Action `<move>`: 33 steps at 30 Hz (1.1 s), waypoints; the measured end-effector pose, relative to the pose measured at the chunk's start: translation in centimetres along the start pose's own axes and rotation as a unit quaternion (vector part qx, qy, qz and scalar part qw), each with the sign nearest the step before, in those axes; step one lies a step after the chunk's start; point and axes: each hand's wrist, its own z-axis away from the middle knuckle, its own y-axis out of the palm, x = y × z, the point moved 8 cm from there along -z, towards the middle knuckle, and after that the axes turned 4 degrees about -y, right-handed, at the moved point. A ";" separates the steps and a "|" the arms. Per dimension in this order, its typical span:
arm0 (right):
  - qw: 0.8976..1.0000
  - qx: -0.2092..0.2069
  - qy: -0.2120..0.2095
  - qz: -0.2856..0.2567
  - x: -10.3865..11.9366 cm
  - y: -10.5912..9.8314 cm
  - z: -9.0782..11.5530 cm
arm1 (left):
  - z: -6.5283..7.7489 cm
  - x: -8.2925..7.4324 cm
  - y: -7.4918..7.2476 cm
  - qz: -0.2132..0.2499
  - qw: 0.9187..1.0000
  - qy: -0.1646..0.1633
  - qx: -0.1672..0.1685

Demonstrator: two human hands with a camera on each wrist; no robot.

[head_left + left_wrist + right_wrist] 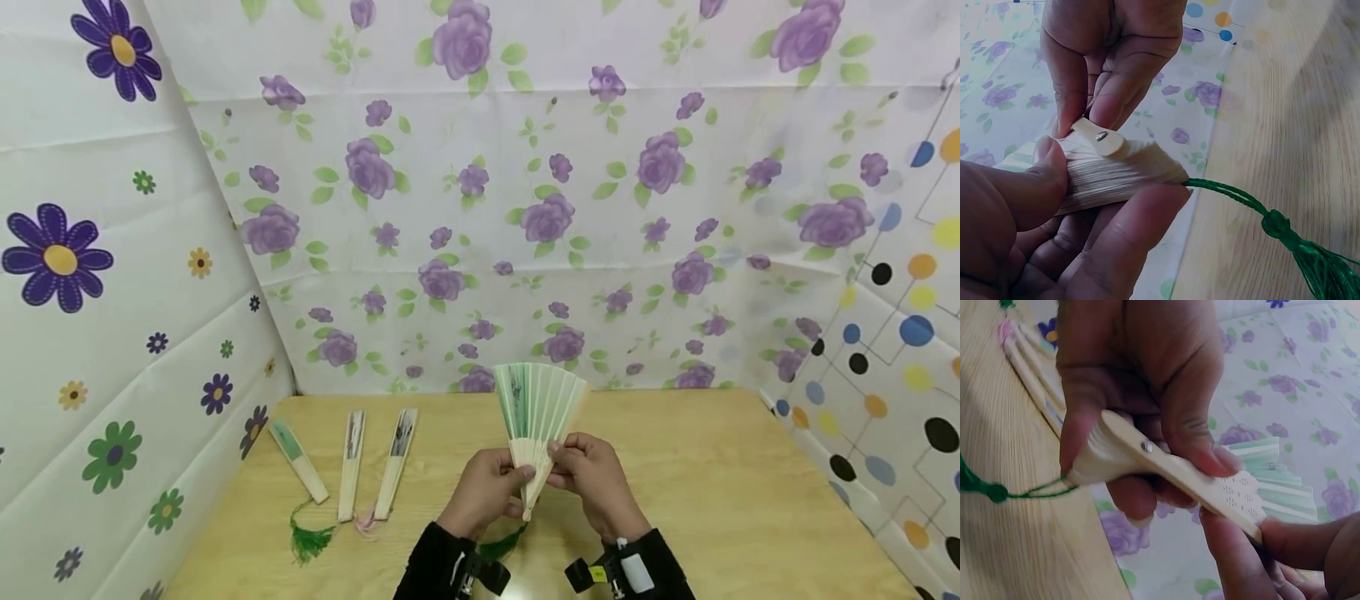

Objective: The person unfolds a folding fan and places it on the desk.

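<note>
A pale green folding fan (542, 400), partly spread, is held up above the table between both hands. My left hand (487, 492) grips its ribs near the pivot, thumb across the front. With thumb and fingers, my right hand (596, 483) pinches the outer rib on the right side. In the left wrist view the fan's wooden base (1110, 172) shows a metal pivot pin, and a green tassel (1282, 228) hangs from it by a cord. Pierced patterns mark the ribs (1238, 497) in the right wrist view.
Three folded fans lie at the table's left: one with a green tip (300, 462) and green tassel (310, 540), a middle one (351, 467), and another (396, 465). A pink tassel (365, 523) lies by the latter two. Flowered cloth (450, 208) stands behind the wooden table (735, 483).
</note>
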 end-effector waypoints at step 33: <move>0.998 -0.047 -0.018 -0.049 1.0 0.0 0.8 | 0.7 -1.1 -0.4 0.029 0.999 0.023 -0.021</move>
